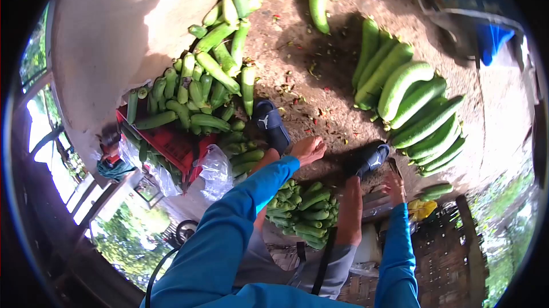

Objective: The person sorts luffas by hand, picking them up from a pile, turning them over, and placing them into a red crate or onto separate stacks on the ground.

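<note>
Many gourds point(311, 215) lie below the curled left hand point(309, 149), near right hand point(394, 188); grips unclear.

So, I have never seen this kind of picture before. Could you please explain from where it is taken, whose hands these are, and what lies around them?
There is no machine here. A person wears the camera on their head, so you look down past their blue sleeves at their own bare hands.

The left hand is over the ground between the sandals, with nothing visible in it. The right hand is beside the right leg; whether it holds the thin dark thing near its fingers is unclear.

Large green vegetables lie in a row on the right. More are heaped at the left, around a red crate, and smaller ones lie between the legs.
</note>
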Motion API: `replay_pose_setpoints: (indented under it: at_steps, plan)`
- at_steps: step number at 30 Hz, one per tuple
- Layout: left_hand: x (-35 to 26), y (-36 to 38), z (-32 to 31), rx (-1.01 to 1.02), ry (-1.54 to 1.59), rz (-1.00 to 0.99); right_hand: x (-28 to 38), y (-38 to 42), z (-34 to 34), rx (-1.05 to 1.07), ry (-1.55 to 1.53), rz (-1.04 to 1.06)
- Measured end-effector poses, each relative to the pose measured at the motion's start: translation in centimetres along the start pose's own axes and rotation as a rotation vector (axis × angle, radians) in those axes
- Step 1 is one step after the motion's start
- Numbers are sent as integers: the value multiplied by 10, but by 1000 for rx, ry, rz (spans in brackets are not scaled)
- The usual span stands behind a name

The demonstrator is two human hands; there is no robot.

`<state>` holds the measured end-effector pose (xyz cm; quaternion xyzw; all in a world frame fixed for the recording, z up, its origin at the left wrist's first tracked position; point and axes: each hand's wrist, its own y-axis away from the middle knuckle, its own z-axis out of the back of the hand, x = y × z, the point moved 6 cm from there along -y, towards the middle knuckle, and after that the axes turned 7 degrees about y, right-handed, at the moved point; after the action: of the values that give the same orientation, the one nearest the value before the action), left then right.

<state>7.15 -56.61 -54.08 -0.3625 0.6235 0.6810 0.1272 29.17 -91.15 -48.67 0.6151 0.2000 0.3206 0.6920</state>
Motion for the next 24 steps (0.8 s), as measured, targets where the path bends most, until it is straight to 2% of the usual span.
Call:
replay_pose_setpoints:
  at_steps: [1, 2, 3, 5, 6, 7, 9, 11, 13, 15, 17, 19, 21, 23, 24]
  plan:
    - [26, -4, 4, 133, 401, 89, 17, 15, -35, 13, 40, 17]
    - [-12, 12, 28, 77, 151, 50, 32, 24, -70, 36, 78, 2]
    - [-22, 23, 50, 70, 169, 38, 45, 32, -106, 57, 116, -20]
    - [-30, 41, 86, 121, 640, 91, 79, 56, -177, 71, 174, -50]
    - [-22, 49, 100, 228, 1027, 176, 91, 61, -207, 122, 176, -4]
    - [-39, 62, 125, 243, 1034, 163, 102, 65, -237, 175, 175, 43]
    - [-89, 89, 203, -206, -135, -19, 139, 80, -295, 299, 180, 123]
    - [-70, 85, 250, -241, -153, 40, 180, 86, -347, 350, 307, 188]
    - [-66, 80, 298, -306, -5, 90, 212, 68, -387, 419, 436, 275]
    - [-66, 60, 346, -434, -174, 64, 261, 61, -420, 321, 477, 302]
    - [-45, 33, 387, -479, 35, 8, 294, 25, -441, 323, 459, 364]
    - [-87, 18, 414, -471, 209, 186, 345, 5, -454, 298, 469, 421]
    - [-124, -9, 434, -577, 167, 93, 394, -15, -462, 313, 357, 480]
    - [-144, -47, 457, -771, -104, -91, 443, -46, -468, 307, 508, 506]
    - [-152, -64, 460, -727, 114, -244, 468, -65, -471, 229, 610, 568]
